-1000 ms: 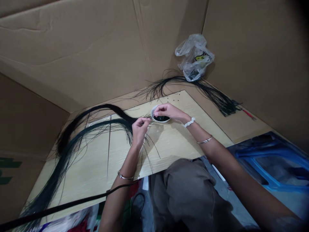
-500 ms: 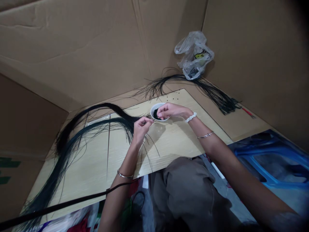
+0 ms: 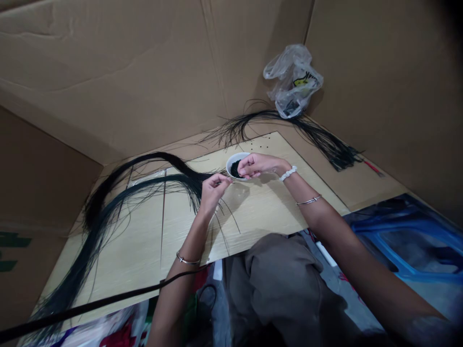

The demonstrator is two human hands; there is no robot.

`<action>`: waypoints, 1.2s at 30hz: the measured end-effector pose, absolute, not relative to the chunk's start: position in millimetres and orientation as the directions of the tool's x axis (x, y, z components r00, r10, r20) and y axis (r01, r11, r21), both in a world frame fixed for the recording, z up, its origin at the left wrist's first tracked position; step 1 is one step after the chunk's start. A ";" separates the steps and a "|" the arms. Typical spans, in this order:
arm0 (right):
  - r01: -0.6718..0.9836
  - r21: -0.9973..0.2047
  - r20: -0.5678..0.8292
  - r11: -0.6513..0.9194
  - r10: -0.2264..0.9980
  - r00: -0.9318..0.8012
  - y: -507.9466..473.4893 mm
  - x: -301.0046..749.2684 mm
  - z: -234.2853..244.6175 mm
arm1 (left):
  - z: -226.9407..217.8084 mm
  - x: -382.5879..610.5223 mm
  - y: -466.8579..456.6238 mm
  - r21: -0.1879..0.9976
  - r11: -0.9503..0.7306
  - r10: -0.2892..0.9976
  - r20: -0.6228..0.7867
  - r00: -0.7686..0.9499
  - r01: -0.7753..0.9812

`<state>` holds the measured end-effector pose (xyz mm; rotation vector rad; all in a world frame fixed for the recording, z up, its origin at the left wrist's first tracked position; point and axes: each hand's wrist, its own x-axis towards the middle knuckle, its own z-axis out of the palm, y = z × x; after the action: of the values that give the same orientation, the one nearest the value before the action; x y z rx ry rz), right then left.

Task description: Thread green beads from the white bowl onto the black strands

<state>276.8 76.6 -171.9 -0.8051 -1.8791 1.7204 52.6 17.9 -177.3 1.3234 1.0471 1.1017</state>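
My left hand (image 3: pixel 214 193) is closed in a pinch at the loose ends of a dark strand bundle (image 3: pixel 181 179), apparently on a thin strand; the fingertips hide its end. A small white bowl (image 3: pixel 230 163) holds a heap of tiny dark pieces (image 3: pixel 235 168), too small to make out. Over the bowl's right side is my right hand (image 3: pixel 257 165), thumb and fingers pinched together just above the heap. Whatever is between those fingers is hidden. A few single strands stick out below my left hand across the pale board.
Another dark strand bundle (image 3: pixel 318 137) lies at the back right, beside a red-handled tool (image 3: pixel 372 167). A clear plastic bag (image 3: pixel 294 84) rests there against the cardboard wall (image 3: pixel 162 72). Several dark specks dot the pale board (image 3: pixel 275 202). A blue plastic frame (image 3: pixel 405 241) stands at right.
My right hand has shifted very slightly to the right over the bowl, showing a little more of the dark heap. My left hand holds nearly the same pinch; the view has moved slightly.
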 end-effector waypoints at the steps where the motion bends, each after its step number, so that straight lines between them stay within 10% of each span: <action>1: 0.106 -0.993 -0.043 0.049 0.690 -0.723 76.5 276.9 -171.8 | -177.7 52.4 17.9 0.999 -0.047 0.981 0.047 0.189 -0.005; 36: 0.073 -0.987 0.037 0.144 0.642 -0.766 74.5 276.6 -168.1 | -176.3 52.1 17.6 0.994 -0.098 0.979 0.086 0.186 0.057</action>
<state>276.6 74.5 -168.1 -0.6826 -1.9728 1.6599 52.1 17.6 -176.3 1.4068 1.0728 1.1056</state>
